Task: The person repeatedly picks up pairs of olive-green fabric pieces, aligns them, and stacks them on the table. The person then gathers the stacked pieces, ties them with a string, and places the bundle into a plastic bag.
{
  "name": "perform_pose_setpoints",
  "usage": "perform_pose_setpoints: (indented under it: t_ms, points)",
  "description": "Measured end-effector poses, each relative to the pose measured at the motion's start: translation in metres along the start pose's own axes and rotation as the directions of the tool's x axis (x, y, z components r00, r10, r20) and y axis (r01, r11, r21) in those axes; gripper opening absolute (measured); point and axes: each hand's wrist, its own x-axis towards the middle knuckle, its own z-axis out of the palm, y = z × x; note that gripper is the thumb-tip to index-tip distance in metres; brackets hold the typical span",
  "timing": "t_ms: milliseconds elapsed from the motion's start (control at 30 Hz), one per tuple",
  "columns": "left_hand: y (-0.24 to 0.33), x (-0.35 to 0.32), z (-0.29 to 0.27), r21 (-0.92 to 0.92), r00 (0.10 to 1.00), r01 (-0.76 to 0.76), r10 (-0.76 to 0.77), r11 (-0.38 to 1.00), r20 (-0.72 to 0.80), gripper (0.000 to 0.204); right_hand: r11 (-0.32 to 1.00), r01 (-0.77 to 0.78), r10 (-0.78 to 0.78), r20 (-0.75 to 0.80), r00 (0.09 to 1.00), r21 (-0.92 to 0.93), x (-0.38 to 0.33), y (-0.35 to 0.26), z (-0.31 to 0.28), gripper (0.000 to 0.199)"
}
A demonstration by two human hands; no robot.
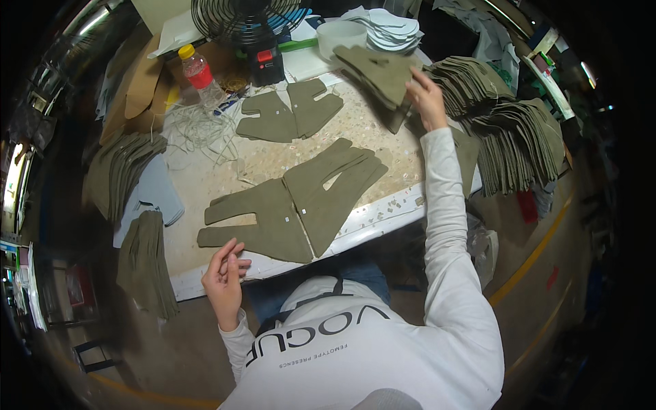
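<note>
Two large olive cut fabric pieces (pixel 260 225) lie side by side at the table's near edge, with narrow prongs and small pale tags along the seam between them. Beside the lower left prong rests my left hand (pixel 224 277), fingers loosely bent and apart, holding nothing. My right hand (pixel 427 102), reaching far right, grips the edge of an olive fabric bundle (pixel 376 76) tilted above the table and slightly blurred; how many layers it has I cannot tell. A smaller pair of olive pieces (pixel 277 119) lies flat farther back.
Olive stacks (pixel 523 147) drape over the table's right side, others (pixel 126 171) over the left. Behind stand a bottle with a yellow cap (pixel 198 74), a black fan (pixel 249 27), a translucent bowl (pixel 340 37) and pale cut sheets (pixel 389 31). Loose string (pixel 205 130) lies tangled at left.
</note>
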Motion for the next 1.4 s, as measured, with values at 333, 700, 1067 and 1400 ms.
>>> perform_pose_setpoints:
  t_ms: [333, 700, 1067, 1400]
  points:
    - [0.007, -0.003, 0.003, 0.058, 0.999, -0.036, 0.038, 0.998, -0.033, 0.026, 0.719, 0.11, -0.264, -0.123, 0.957, -0.687, 0.021, 0.082, -0.036, 0.052]
    - [0.016, -0.006, 0.021, 0.393, 0.88, -0.472, 0.392, 0.789, 0.269, 0.022, 0.636, 0.578, -0.298, 0.528, 0.795, -0.511, -0.181, -0.033, 0.036, 0.013]
    - [-0.003, 0.003, 0.052, 0.358, 0.779, -0.618, 0.484, 0.7, 0.399, 0.026, 0.748, 0.561, -0.143, 0.738, 0.659, -0.355, -0.266, -0.015, 0.084, 0.033]
    - [0.001, -0.01, 0.06, 0.346, 0.812, -0.581, 0.549, 0.736, 0.197, 0.018, 0.964, 0.21, -0.143, 0.351, 0.925, -0.161, -0.263, -0.009, 0.083, 0.009]
